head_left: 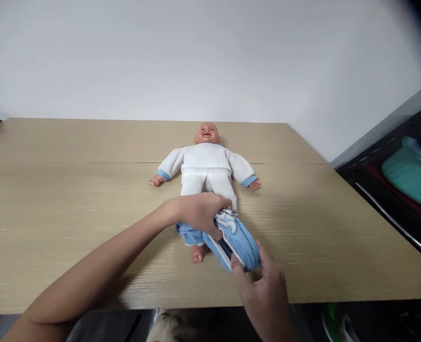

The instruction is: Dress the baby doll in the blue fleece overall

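Observation:
A baby doll (205, 156) lies on its back on the table, its head at the far end, in a white top with blue cuffs and white trousers. Bunched around its lower legs is a light-blue fuzzy garment (246, 242) with a white-edged opening and a white figure on it. My left hand (201, 213) grips the garment's upper edge, thumb at the opening. Pinched at its lower right end, the garment is also in my right hand (263, 280). One bare doll foot (198, 254) sticks out below the blue cloth; the other foot is hidden.
The wooden table (71, 190) has a seam across it and meets a pale wall (160, 57) at the back. Right of the table stands a dark rack with a teal item (409, 171). Green-and-white objects (334, 323) show below the near edge.

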`<control>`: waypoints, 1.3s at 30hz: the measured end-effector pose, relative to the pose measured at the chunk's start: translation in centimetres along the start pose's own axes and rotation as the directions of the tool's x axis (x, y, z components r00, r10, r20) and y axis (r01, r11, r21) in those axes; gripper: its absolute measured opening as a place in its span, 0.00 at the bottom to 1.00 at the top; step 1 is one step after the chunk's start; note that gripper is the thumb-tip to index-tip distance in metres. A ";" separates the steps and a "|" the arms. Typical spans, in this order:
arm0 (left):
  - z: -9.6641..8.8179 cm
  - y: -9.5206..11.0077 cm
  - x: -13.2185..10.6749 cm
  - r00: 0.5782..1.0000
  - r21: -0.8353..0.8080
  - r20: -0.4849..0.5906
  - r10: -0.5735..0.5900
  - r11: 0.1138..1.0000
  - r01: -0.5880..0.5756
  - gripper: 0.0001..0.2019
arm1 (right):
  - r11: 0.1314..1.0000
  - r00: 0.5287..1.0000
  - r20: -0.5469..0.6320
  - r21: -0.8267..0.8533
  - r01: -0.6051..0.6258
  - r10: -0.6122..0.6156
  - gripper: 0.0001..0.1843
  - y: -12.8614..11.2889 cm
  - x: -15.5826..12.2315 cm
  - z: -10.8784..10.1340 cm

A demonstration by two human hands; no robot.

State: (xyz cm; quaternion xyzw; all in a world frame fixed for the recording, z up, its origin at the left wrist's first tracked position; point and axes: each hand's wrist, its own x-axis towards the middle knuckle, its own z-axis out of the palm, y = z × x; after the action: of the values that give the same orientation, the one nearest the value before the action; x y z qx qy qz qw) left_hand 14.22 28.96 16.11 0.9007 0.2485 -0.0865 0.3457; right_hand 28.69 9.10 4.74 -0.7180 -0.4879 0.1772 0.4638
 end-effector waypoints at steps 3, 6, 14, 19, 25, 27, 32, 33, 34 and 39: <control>0.7 0.3 0.0 0.998 0.071 -0.041 -0.045 0.996 0.048 0.19 | 0.996 0.995 -0.065 -0.056 0.067 -0.070 0.13 0.5 -0.1 -0.2; 1.3 0.4 0.0 0.997 0.096 -0.060 -0.058 0.993 0.064 0.20 | 0.985 0.984 -0.091 -0.095 0.147 -0.156 0.10 0.1 0.2 -0.5; 1.8 0.5 0.1 0.997 0.060 -0.018 -0.078 0.995 0.079 0.25 | 0.947 0.970 0.187 0.252 -0.201 0.157 0.21 0.5 0.6 -1.2; 1.3 0.4 -0.6 0.998 -0.078 -0.041 -0.045 0.996 0.042 0.24 | 0.848 0.929 0.294 0.410 -0.335 0.226 0.25 0.7 1.2 -1.2; 1.8 -0.6 -1.7 0.996 -0.341 -0.091 -0.007 0.940 -0.024 0.27 | 0.800 0.929 0.293 0.488 -0.350 0.227 0.25 0.6 1.8 -0.7; 2.3 -1.0 -1.8 0.990 -0.416 -0.138 -0.006 0.908 -0.052 0.29 | 0.794 0.931 0.283 0.499 -0.348 0.230 0.26 0.8 2.1 -0.5; 3.1 -1.7 -1.9 0.979 -0.526 -0.204 -0.001 0.844 -0.109 0.31 | 0.764 0.927 0.297 0.535 -0.361 0.229 0.26 0.4 3.3 -0.1; 3.1 -1.8 -2.0 0.978 -0.523 -0.209 0.006 0.844 -0.117 0.31 | 0.755 0.935 0.274 0.557 -0.345 0.225 0.27 0.2 3.7 -0.1; 3.2 -1.9 -2.0 0.976 -0.519 -0.217 0.016 0.845 -0.129 0.31 | 0.748 0.943 0.252 0.578 -0.326 0.217 0.28 0.1 4.0 0.0; 3.1 -2.1 -2.6 0.959 -0.528 -0.276 0.059 0.825 -0.202 0.26 | 0.821 0.954 0.281 0.519 -0.241 0.102 0.23 0.6 6.3 -0.5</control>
State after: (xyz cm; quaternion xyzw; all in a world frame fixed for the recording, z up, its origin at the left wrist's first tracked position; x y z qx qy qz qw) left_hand 10.99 27.26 13.41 0.7815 0.2411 0.1256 0.5616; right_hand 32.28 14.24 5.79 -0.5698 -0.4023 0.4360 0.5687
